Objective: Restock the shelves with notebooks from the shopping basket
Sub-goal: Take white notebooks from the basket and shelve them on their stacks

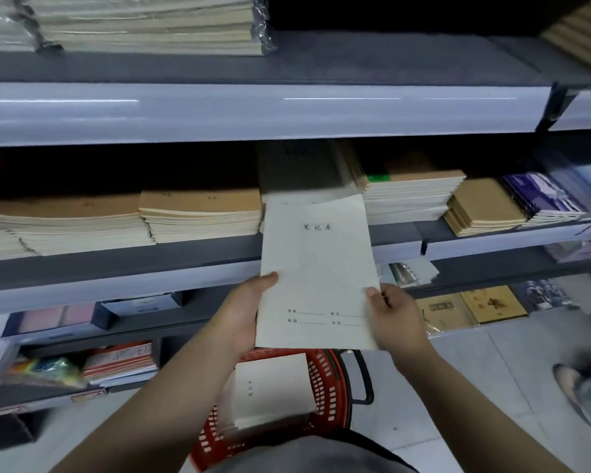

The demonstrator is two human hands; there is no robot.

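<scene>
Placing step: notebook headed for middle shelf.
Left hand and right hand gripped its lower edges above red basket; next likely slide onto matching stack.

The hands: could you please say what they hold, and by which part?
A white notebook: left hand grips its lower left edge, right hand its lower right.

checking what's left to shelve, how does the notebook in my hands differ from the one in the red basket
The held notebook is gripped by the left hand and right hand up at the middle shelf; the basket notebook lies untouched in the red basket below. The held notebook's title reads upright; the basket notebook's title runs sideways. Both have pale covers with a printed title.
</scene>
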